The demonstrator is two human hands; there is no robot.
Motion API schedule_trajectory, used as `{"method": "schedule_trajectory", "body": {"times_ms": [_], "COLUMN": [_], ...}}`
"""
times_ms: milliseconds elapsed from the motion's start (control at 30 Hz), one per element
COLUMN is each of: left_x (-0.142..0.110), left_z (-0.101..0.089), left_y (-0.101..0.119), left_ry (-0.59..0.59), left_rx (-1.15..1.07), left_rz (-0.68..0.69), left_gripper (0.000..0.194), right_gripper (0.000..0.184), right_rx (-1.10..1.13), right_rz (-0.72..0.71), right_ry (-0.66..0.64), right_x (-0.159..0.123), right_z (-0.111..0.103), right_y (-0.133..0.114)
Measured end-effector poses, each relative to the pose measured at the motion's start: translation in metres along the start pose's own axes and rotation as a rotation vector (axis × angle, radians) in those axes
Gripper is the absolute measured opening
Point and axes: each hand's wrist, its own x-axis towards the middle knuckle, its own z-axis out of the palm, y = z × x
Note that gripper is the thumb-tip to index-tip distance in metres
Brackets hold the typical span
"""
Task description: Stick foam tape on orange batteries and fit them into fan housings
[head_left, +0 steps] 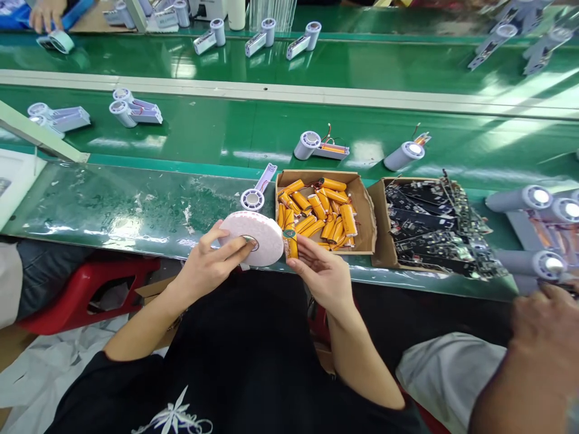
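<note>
My left hand [215, 256] is closed on a wide white roll of tape [266, 232], one finger reaching into its core. Between the thumb and fingers of my right hand [323, 274] is an orange battery [291, 246], held against or very close to the roll's right edge; I cannot tell whether they touch. Just beyond my hands, a cardboard box [368, 232] holds many orange batteries [319, 205] with thin wires. A pale grey fan housing [252, 199] with a slim handle lies behind the roll.
Right of the batteries stands a box of black circuit boards [420, 211]. Grey housings [310, 144] sit along the green conveyor [226, 132]. A co-worker's hand [543, 313] is at the right, another person's hand [47, 15] at the far left. A red stool [90, 301] stands lower left.
</note>
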Motion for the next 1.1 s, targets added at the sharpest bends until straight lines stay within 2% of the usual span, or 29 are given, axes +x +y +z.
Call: {"method": "schedule_trajectory", "body": {"times_ms": [233,367,467,633,800,933,1000,1100], "left_x": [0.0,-0.004,-0.008,-0.011,-0.008,-0.007,-0.008,-0.007], "left_z": [0.0,0.002,0.005,0.009,0.01,0.012,0.013,0.012], "left_y": [0.007,0.009,0.011,0.011,0.013,0.02,0.023,0.027], "left_ry": [-0.009,-0.037,-0.026,-0.029,-0.05,-0.031,-0.023,0.006], "left_rx": [0.001,-0.042,-0.083,-0.192,-0.239,-0.274,-0.276,-0.219], "left_rz": [0.014,0.014,-0.022,-0.083,-0.071,-0.121,-0.136,-0.159], "left_gripper": [0.044,0.05,0.055,0.063,0.048,0.042,0.04,0.044], "right_gripper": [0.053,0.047,0.041,0.046,0.05,0.052,0.049,0.04], "right_rx": [-0.222,-0.293,-0.19,0.055,0.161,0.233,0.203,-0.068], "right_rz": [0.034,0.0,-0.031,0.046,0.08,0.107,0.041,-0.18], "right_ry": [-0.08,-0.059,-0.024,0.002,-0.027,-0.034,0.021,0.214], "right_x": [0.012,0.015,0.015,0.014,0.016,0.015,0.011,0.002], "right_z": [-0.007,-0.006,-0.004,-0.002,-0.002,0.002,0.006,0.013], "right_y": [-0.02,-0.024,-0.018,-0.008,-0.003,0.0,0.001,0.0]}}
